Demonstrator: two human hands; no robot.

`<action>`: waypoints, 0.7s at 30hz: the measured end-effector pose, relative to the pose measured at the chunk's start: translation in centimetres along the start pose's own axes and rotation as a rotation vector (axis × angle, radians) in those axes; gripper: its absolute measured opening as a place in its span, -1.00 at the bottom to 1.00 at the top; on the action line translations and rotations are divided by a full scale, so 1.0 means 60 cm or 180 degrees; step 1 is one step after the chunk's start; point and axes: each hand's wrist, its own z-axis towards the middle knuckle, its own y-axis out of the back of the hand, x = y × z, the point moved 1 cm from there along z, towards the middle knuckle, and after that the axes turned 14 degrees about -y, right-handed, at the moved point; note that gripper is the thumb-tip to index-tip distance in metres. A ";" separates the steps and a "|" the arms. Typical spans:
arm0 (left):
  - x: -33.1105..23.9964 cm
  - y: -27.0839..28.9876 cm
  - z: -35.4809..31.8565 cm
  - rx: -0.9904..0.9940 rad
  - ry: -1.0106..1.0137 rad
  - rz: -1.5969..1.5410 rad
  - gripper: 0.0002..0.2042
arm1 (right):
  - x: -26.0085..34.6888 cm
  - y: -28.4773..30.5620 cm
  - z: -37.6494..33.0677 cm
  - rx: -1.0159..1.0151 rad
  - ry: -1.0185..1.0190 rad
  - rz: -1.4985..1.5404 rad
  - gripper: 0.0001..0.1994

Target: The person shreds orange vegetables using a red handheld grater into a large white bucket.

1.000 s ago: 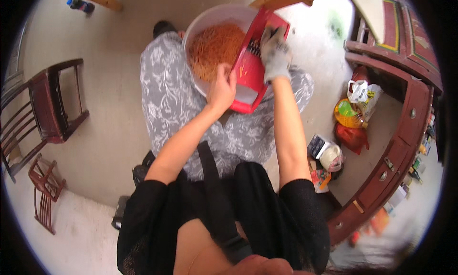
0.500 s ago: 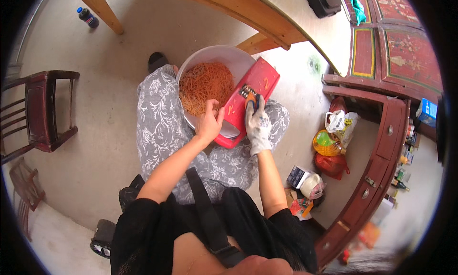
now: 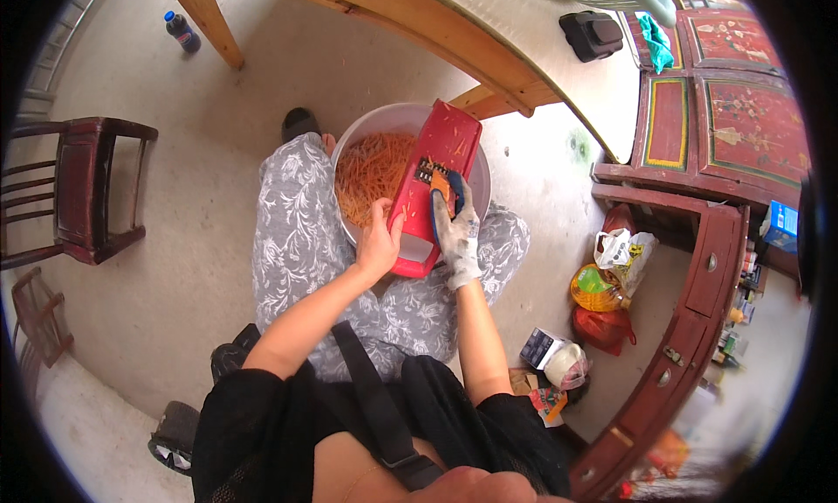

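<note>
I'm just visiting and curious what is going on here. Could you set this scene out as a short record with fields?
Setting: a person seated on a bare floor, seen from above
Left hand: left hand bare, gripping the lower left edge of the red grater
Right hand: right hand in a light work glove, pressing an orange piece of carrot against the grater's blades
Bowl: pale round bowl between the knees, holding orange shreds
Grater position: tilted, leaning over the bowl
Nearby: wooden table, dark wooden chair, bags

Grater [image 3: 434, 184] leans on bowl [image 3: 367, 129] rim, bowl on lap; carrot shreds [image 3: 371, 171] in bowl; chair [image 3: 83, 189] left, cabinet [image 3: 698, 136] right, desk [image 3: 489, 40] beyond bowl.
</note>
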 end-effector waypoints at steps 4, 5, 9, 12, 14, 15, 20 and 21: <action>-0.002 0.002 0.011 0.0361 0.0117 0.0510 -0.69 | 0.022 0.007 0.002 -0.0044 0.0025 -0.0620 -0.51; -0.002 0.001 0.017 0.0240 -0.0048 0.0151 -0.68 | 0.020 0.007 0.005 -0.0144 0.0196 -0.0791 -0.51; 0.014 -0.013 0.028 -0.0023 -0.0296 -0.0557 -0.66 | 0.010 0.012 0.017 0.0088 0.0054 -0.0808 -0.52; 0.032 -0.009 0.022 -0.0026 -0.0068 -0.0237 -0.63 | 0.030 0.008 -0.047 0.0553 -0.0357 -0.1256 -0.53; 0.025 -0.010 0.026 0.0029 0.0079 -0.0152 -0.65 | -0.017 -0.001 -0.092 0.0043 -0.0052 -0.1096 -0.50; 0.014 -0.010 0.030 0.0077 0.0143 -0.0213 -0.67 | -0.018 0.006 -0.077 -0.0036 -0.0315 -0.1286 -0.49; -0.007 -0.007 0.030 0.0247 0.0284 -0.0082 -0.70 | 0.044 -0.002 0.057 -0.0515 -0.0363 -0.2055 -0.52; -0.010 -0.006 0.028 0.0246 0.0304 -0.0122 -0.70 | 0.049 0.001 0.067 -0.0445 -0.0286 -0.2130 -0.53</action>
